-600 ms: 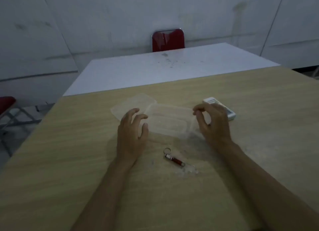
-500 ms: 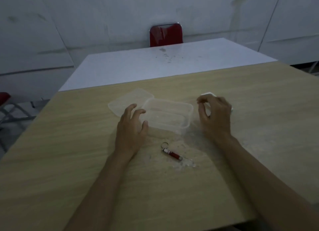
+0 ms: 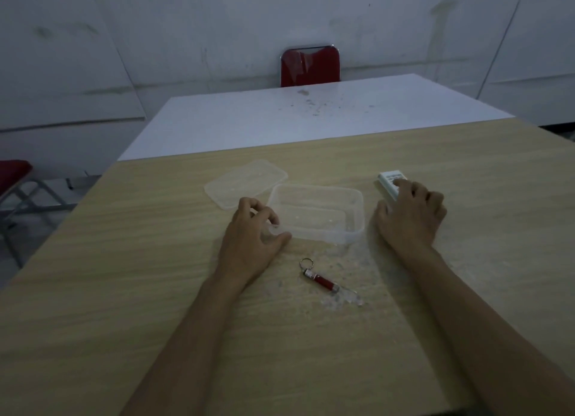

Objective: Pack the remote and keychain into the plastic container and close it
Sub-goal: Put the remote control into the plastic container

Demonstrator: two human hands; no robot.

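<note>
Two bare forearms reach forward across a pale wooden table (image 3: 124, 291) in a dim room. Nearest the person, between the arms, lies a small keychain (image 3: 320, 278): a slim red metal tube on a silver ring, resting flat beside a scatter of clear crumbs or droplets. It looks light and hard, probably easiest to pinch by the ring or across the tube.

Just beyond it, the left hand (image 3: 252, 232) rests at the near left corner of an open, empty plastic container (image 3: 317, 213), fingers curled loosely against the rim and thumb along the near wall; it seems to steady the box rather than clamp it. The container is thin and clear, likely flimsy and prone to sliding if pushed.

To the right, apart from the box, the right hand (image 3: 410, 213) lies over a white remote (image 3: 390, 182), fingers bent down onto it; only the far end with its buttons shows. Whether the grip has closed around it cannot be told. The remote looks rigid, light and smooth, best held across its long sides.

The clear lid (image 3: 245, 182) lies flat behind the container's left end, overlapped by it or touching it. Farther back stand a white table (image 3: 280, 120) and a red chair (image 3: 309, 65) against a grey wall.
</note>
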